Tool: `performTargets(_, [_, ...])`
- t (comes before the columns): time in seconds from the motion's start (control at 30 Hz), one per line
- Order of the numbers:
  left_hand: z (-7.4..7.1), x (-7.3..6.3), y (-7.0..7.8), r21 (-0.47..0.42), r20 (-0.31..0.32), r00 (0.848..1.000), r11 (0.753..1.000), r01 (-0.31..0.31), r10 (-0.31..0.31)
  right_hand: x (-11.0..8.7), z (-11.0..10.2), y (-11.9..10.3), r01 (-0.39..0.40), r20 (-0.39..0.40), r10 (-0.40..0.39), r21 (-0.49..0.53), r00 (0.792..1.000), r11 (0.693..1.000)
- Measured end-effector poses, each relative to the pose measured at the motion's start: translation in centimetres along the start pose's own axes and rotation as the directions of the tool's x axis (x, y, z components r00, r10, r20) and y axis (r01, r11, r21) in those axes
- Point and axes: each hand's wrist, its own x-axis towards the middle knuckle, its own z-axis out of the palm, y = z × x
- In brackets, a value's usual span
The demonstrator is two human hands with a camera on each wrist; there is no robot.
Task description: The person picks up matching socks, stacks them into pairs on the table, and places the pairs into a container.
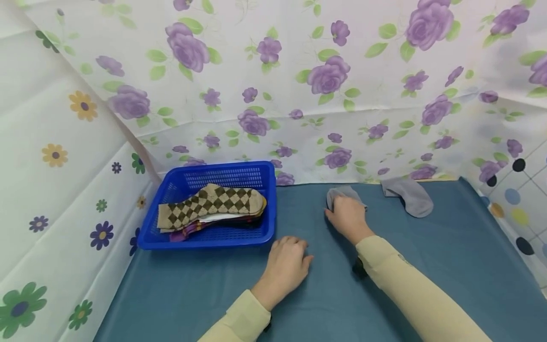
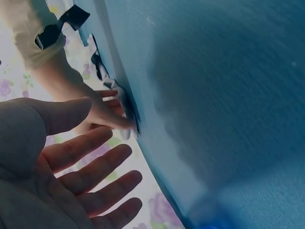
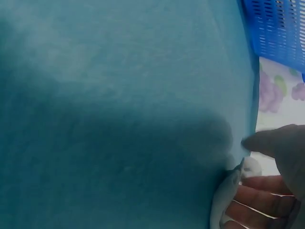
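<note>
A grey sock (image 1: pixel 345 191) lies bunched near the back edge of the blue surface. My right hand (image 1: pixel 349 218) reaches onto it; in the right wrist view the fingers (image 3: pixel 259 195) touch the sock (image 3: pixel 221 200), which hides their tips, while the thumb stands apart. A second grey sock (image 1: pixel 410 195) lies bent, farther right along the back edge. My left hand (image 1: pixel 285 266) hovers low over the surface in front of the basket's right corner, holding nothing. In the left wrist view its fingers (image 2: pixel 97 167) are spread and relaxed.
A blue plastic basket (image 1: pixel 205 244) stands at the back left with stacked socks inside, a brown-and-beige argyle sock (image 1: pixel 213 204) on top. Floral sheeting (image 1: pixel 256 95) hangs behind, and more patterned sheeting borders both sides of the blue cloth surface (image 1: pixel 192 294).
</note>
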Motion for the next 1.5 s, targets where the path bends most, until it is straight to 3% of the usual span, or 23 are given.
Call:
performTargets(0.13, [-0.2,0.2,-0.1,-0.006,0.003,1.0,1.0,0.007,-0.007,-0.5,-0.6,0.4,0.006,0.014,-0.006,-0.002,1.0,1.0])
performTargets(0.3, [-0.5,0.4,-0.1,-0.031,0.022,1.0,0.999,0.02,-0.019,-1.7,-2.2,0.7,-0.008,0.06,-0.002,0.168,0.998,0.986])
performTargets(0.43, [-0.7,0.7,-0.2,-0.032,0.022,0.999,0.999,0.027,-0.026,-2.7,-4.8,0.6,-0.008,0.062,-0.009,0.276,0.998,0.961])
performTargets(0.57, [-1.2,1.3,0.0,-0.066,-0.022,0.998,0.997,0.05,-0.052,-3.6,-8.1,-0.1,0.053,0.038,-0.071,0.358,0.997,0.932])
performTargets(0.63, [-1.6,1.6,0.2,-0.123,-0.034,0.997,0.99,0.071,-0.076,-4.1,-9.7,-0.5,0.095,0.025,-0.115,0.414,0.993,0.905])
performTargets(0.73, [-2.3,2.0,0.6,-0.262,-0.029,0.993,0.96,0.104,-0.116,-5.0,-11.7,-1.2,0.174,0.004,-0.203,0.501,0.979,0.848])
performTargets(0.83, [-3.1,2.4,1.1,-0.398,-0.035,0.988,0.909,0.123,-0.149,-5.7,-13.3,-1.8,0.254,-0.015,-0.304,0.587,0.953,0.768])
performTargets(0.93, [-3.8,2.7,1.6,-0.508,-0.089,0.989,0.859,0.057,-0.118,-6.4,-14.3,-2.5,0.311,-0.026,-0.389,0.648,0.921,0.695])
performTargets(1.03, [-4.3,2.7,1.9,-0.579,-0.144,0.989,0.814,-0.054,-0.037,-7.0,-15.0,-3.1,0.328,-0.019,-0.431,0.679,0.902,0.657])
performTargets(1.1, [-4.5,2.7,2.1,-0.605,-0.168,0.986,0.788,-0.111,0.009,-7.3,-15.5,-3.6,0.331,-0.008,-0.441,0.673,0.897,0.662])
performTargets(1.33, [-4.8,2.4,2.6,-0.619,-0.188,0.981,0.77,-0.156,0.047,-7.9,-17.0,-4.8,0.363,0.019,-0.446,0.551,0.895,0.751])
performTargets(1.4, [-4.8,2.4,2.7,-0.644,-0.176,0.983,0.748,-0.16,0.059,-8.0,-17.5,-5.0,0.387,0.0,-0.456,0.53,0.89,0.755])
performTargets(1.5, [-4.6,2.4,2.8,-0.678,-0.164,0.985,0.718,-0.158,0.061,-8.2,-18.3,-5.0,0.412,-0.039,-0.466,0.536,0.884,0.737])
